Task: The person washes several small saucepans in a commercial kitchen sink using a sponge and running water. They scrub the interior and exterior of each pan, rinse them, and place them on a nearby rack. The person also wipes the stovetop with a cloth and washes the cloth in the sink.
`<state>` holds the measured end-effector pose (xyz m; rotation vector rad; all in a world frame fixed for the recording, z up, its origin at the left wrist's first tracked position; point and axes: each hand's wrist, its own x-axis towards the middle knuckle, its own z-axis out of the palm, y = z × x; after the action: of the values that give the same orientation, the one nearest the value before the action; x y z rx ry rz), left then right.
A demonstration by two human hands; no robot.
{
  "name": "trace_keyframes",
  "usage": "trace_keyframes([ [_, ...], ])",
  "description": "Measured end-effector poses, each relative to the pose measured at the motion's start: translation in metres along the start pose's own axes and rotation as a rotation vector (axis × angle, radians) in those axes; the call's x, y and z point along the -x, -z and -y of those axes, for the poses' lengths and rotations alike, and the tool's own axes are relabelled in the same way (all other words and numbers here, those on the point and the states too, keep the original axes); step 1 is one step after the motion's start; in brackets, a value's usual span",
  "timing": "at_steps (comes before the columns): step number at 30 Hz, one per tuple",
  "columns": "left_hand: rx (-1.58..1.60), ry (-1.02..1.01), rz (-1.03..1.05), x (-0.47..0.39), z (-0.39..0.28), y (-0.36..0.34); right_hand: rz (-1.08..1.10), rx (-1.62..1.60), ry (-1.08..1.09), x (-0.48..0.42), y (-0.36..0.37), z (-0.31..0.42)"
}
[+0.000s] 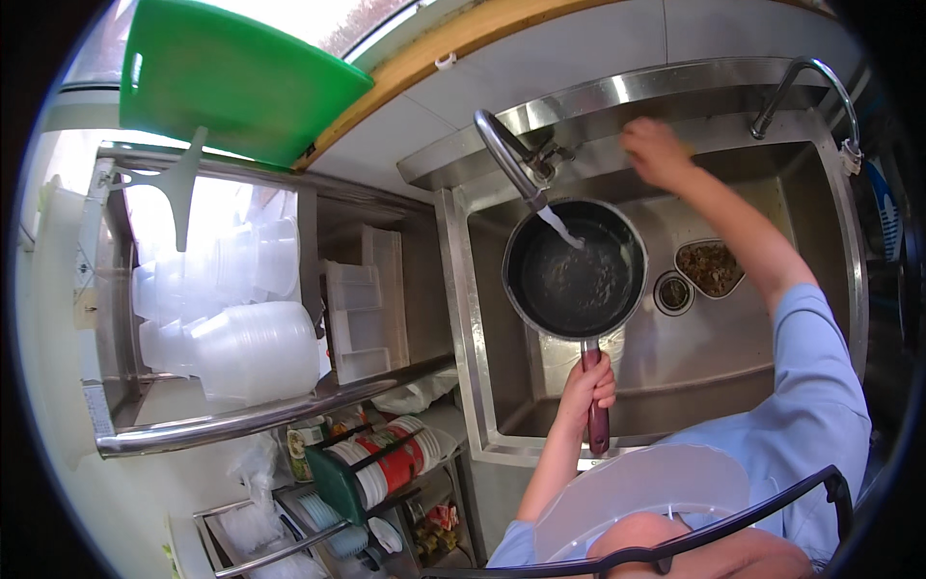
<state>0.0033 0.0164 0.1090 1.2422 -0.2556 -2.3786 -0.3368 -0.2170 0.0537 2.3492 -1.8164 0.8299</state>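
Observation:
My left hand (pixel 587 391) grips the dark red handle (pixel 597 423) of a dark saucepan (pixel 542 289) over the sink basin. Water runs from a curved metal faucet (pixel 506 155) into the pan, where shallow water ripples across the bottom. Beyond the pan, my right hand (pixel 655 153) is at the back ledge of the stainless steel sink (pixel 694 354), blurred by motion with its fingers curled. A bit of yellow shows at its far edge; whether it holds something is hidden. Under my right forearm lies a strainer basket (pixel 712 268) with food scraps, beside the drain (pixel 674 293).
A second curved faucet (pixel 817 69) rises at the sink's back right corner. On the left, a metal rack (pixel 217 427) carries stacked clear plastic containers (pixel 257 351). A green cutting board (pixel 239 79) leans by the window. Stacked cups (pixel 391 452) lie on a lower shelf.

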Motion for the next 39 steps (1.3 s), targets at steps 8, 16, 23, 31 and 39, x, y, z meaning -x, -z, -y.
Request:
trace_keyframes([
  [8,-0.09,-0.027,0.023,-0.014,-0.015,0.017,0.084,-0.187,0.045,0.008,0.053,0.018],
  [16,-0.264,-0.089,-0.043,-0.017,-0.012,0.024,0.851,0.288,0.428,0.047,-0.014,0.142],
  [23,-0.252,-0.005,-0.034,-0.017,0.0,0.03,0.717,-1.551,-0.823,0.042,-0.023,0.248],
  [31,-0.219,0.06,-0.014,0.008,-0.01,0.037,0.855,0.248,0.644,0.077,-0.02,0.133],
  [39,-0.028,0.177,0.088,0.008,0.004,0.042,1.157,0.174,0.244,0.092,-0.041,0.153],
])
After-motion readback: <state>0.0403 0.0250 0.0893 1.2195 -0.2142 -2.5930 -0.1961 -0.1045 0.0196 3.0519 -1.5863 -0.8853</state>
